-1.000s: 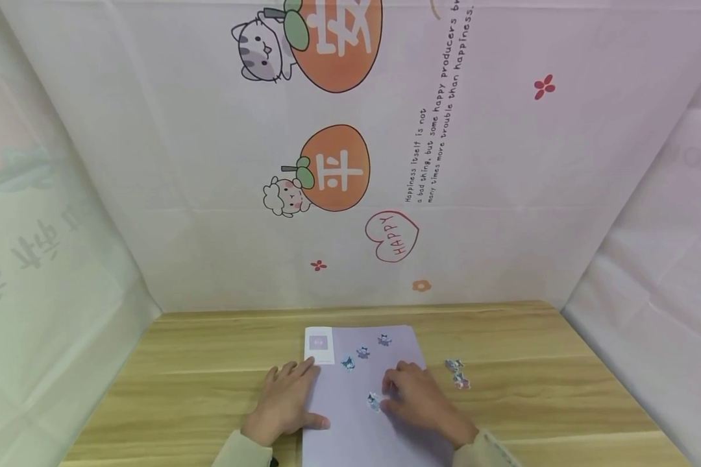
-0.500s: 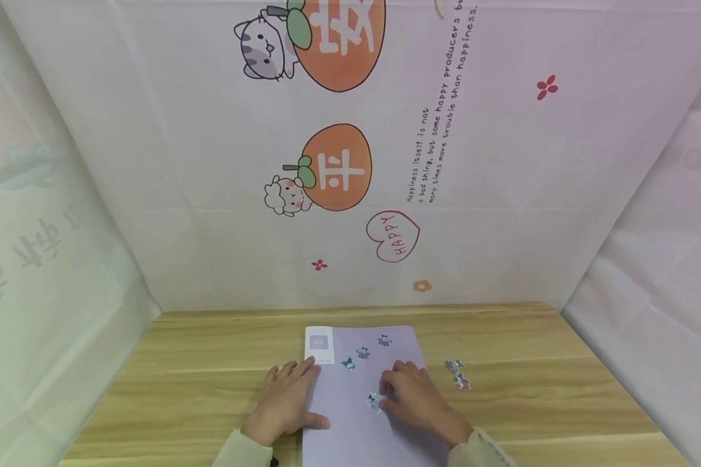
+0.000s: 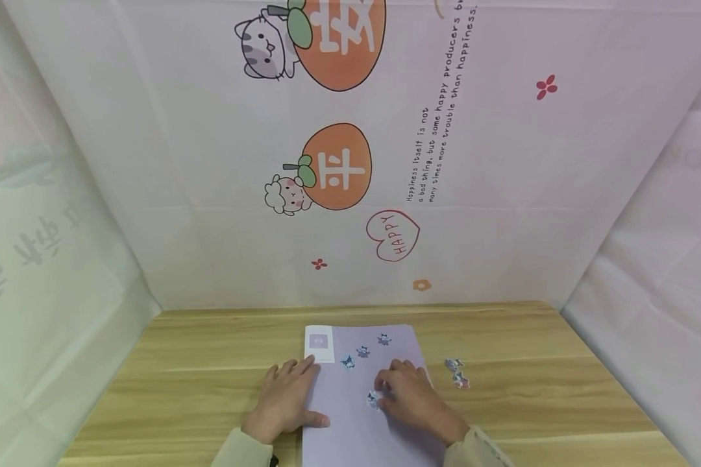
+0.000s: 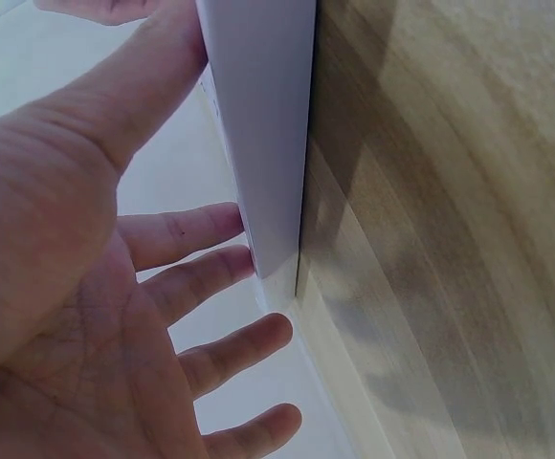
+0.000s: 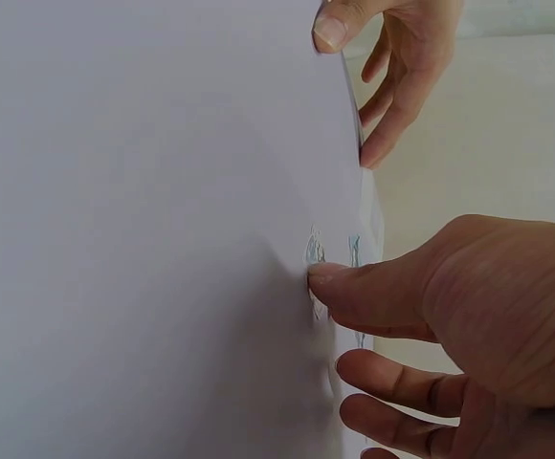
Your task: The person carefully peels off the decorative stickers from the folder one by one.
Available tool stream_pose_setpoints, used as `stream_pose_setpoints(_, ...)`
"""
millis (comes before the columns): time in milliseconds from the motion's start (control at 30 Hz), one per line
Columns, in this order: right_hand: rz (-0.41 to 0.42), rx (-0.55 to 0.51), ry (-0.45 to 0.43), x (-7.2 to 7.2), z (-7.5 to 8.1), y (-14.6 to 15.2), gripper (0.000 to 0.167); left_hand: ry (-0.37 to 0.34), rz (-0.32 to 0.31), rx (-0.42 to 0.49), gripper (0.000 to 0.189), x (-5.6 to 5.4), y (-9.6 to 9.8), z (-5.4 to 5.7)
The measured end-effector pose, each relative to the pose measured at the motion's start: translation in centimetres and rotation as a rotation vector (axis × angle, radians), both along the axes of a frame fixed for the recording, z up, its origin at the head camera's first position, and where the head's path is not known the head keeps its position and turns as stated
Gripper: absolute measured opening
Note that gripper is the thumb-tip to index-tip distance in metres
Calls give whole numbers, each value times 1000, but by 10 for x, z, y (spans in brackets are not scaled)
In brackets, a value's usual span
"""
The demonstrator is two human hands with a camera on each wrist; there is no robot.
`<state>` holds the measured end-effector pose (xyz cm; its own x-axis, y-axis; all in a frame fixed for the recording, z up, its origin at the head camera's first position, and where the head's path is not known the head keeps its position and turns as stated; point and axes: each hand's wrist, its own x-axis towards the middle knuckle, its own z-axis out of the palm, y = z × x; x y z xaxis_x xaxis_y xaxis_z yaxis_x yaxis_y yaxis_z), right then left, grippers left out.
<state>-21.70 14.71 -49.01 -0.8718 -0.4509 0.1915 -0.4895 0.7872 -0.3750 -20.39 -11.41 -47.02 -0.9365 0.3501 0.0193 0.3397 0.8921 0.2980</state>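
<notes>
With the left hand [image 3: 285, 399] spread loosely at the lilac folder's [image 3: 350, 438] edge, I'd press the lower-centre sticker [image 3: 372, 399] flat outward using the relaxed right hand's [image 3: 409, 394] thumb, already touching it.

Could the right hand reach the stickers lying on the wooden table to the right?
Probably yes: those table stickers lie close to the right hand, and nothing shows standing between. It would just need to leave the lone sticker it touches.
</notes>
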Motion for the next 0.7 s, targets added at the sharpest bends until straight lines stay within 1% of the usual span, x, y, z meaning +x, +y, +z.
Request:
stream_pose_setpoints(367,-9,6,0,2,0,1,19,-6,-1,7,96,0,0,0)
stream_pose_setpoints(700,1,6,4,2,0,2,18,-11,-4,9,95,0,0,-1)
